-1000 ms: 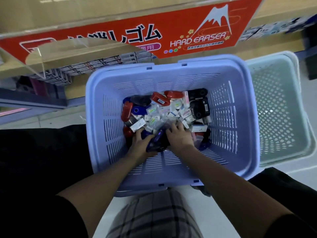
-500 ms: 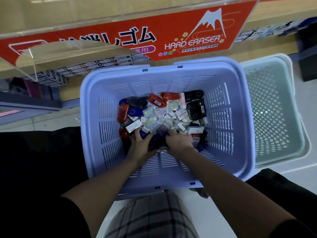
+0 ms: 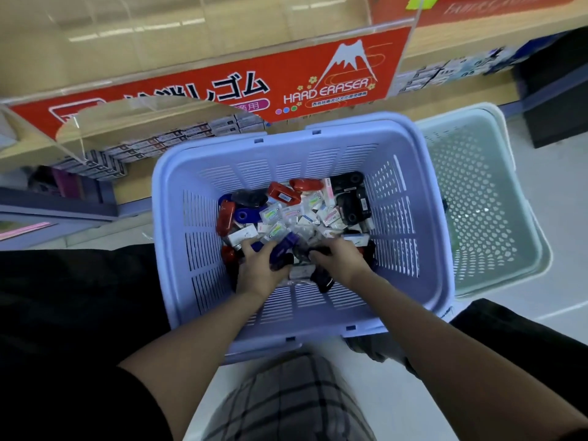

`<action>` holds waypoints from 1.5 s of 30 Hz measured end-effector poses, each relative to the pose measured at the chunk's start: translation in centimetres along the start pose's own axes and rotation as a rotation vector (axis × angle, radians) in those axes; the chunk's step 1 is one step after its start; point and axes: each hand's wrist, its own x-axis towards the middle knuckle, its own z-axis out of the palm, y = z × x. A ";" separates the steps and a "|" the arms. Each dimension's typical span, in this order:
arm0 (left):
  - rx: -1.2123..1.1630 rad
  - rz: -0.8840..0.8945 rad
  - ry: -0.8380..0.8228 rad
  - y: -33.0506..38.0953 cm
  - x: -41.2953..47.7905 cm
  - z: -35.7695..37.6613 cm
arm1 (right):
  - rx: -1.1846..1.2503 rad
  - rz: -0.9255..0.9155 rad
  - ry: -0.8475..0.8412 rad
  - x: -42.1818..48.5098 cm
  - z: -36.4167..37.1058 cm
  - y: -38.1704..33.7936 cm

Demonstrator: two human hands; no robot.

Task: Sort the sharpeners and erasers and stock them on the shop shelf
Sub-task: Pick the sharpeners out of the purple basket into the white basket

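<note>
Both hands down in the lavender basket: the left hand curls its grip round a dark purple sharpener, likely lifting it out for sorting, while the right hand digs into the pile and I cannot tell whether it holds anything. Just beyond lie red sharpeners and small wrapped erasers, a pale green basket waits alongside on the floor, and boxed erasers line the shelf under the red HARD ERASER sign.
</note>
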 end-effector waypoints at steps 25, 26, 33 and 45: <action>0.572 0.529 -0.292 32.5 5.7 5.1 | 1.086 0.412 0.681 -4.1 -13.0 16.5; 0.597 0.486 -0.334 32.3 6.8 6.3 | 1.116 0.431 0.658 -3.2 -12.9 16.8; 0.706 0.253 -0.451 31.4 11.0 9.9 | 1.144 0.577 0.613 0.7 -11.6 18.7; 0.109 0.660 -0.347 32.8 4.1 0.2 | 1.016 0.256 0.782 -6.3 -15.1 13.4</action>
